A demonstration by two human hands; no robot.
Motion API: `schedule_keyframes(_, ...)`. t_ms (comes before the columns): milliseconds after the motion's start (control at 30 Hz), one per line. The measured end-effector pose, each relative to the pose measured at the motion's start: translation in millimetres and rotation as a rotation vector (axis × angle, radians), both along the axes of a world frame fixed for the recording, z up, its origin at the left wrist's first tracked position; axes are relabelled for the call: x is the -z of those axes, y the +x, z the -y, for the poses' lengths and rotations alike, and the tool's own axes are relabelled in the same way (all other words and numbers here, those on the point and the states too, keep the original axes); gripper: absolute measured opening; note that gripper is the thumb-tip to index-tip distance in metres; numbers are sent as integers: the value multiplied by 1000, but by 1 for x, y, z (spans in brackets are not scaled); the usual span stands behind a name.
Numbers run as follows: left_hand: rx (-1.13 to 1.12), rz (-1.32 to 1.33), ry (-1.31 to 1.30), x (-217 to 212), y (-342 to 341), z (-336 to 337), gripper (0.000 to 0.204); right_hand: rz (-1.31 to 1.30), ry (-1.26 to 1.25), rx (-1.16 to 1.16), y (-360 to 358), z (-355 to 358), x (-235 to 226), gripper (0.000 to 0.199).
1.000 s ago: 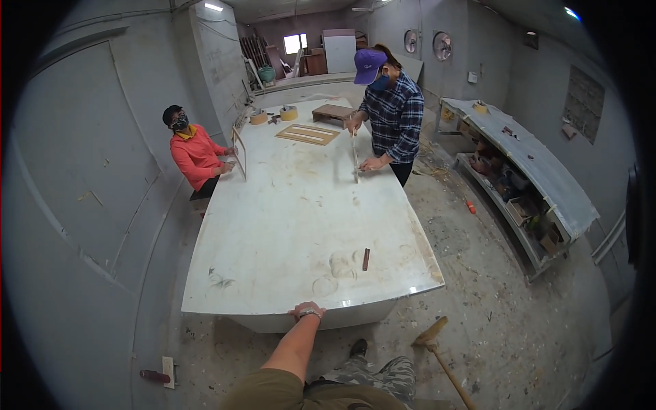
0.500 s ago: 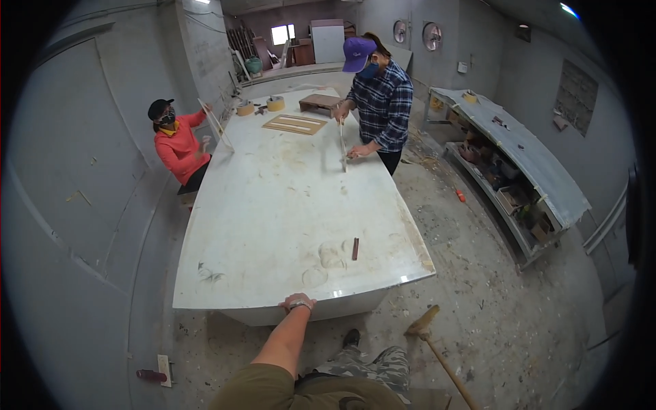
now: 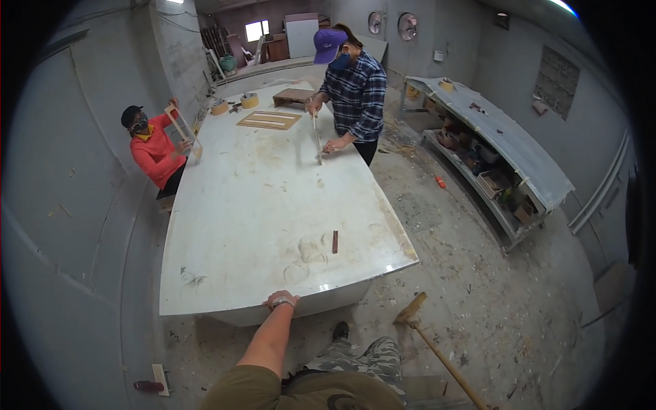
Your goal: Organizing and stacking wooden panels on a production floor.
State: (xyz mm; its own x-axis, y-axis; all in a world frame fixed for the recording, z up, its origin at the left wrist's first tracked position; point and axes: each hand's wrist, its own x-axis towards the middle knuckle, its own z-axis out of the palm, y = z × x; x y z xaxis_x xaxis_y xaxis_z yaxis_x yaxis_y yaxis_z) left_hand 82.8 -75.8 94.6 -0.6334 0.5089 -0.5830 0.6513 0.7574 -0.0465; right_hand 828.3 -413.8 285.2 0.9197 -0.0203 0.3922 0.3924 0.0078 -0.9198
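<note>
From the head camera, looking down and ahead, the wearer stands at the near end of a long, pale, scuffed counter [image 3: 232, 225]. The left hand [image 3: 281, 298] lies palm-down over its near edge, the thing it touches, with a band at the wrist; it pinches no loose object, but whether the fingers grip the edge or merely rest on it cannot be told. The right hand is out of view, so its state cannot be told either. The nearest loose piece is a short dark red bar [image 3: 335, 242], lying on the counter farther off and to the right, clear of the hand. At the far left, a co-worker in a red top [image 3: 154, 152] holds a slim wooden frame [image 3: 179, 125] tilted up at the counter's side. At the far right, a co-worker in a plaid shirt [image 3: 357, 89] holds a thin piece [image 3: 316, 133] on edge; to its left lies a slotted wooden panel [image 3: 265, 121]. On the near right, a broom [image 3: 447, 365] slants over the floor. The step in hand looks like leaning or steadying at the edge while the others handle the wooden parts. Reaching the bar would call for lifting the left hand and stretching forward and right, or using the unseen one.
</note>
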Motion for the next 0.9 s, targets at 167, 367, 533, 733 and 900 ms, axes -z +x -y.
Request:
schedule_keyframes(167, -10, 51, -33, -13, 9, -1, 72, 34, -333, 526, 28, 4, 26, 54)
schedule_keyframes(367, -10, 2, -14, -9, 3, 0, 70, 304, 271, -522, 49, 16, 47, 56)
schedule_keyframes(533, -4, 12, -7, -7, 6, -3, 71, -40, -426, 543, 21, 0, 18, 55)
schedule_keyframes(733, -12, 5, 3, -10, 6, 2, 69, 251, 325, -346, 7, 27, 21, 57)
schedule_keyframes(900, -10, -6, 5, -11, 10, 1, 69, -81, -636, 654, 10, -1, 12, 59)
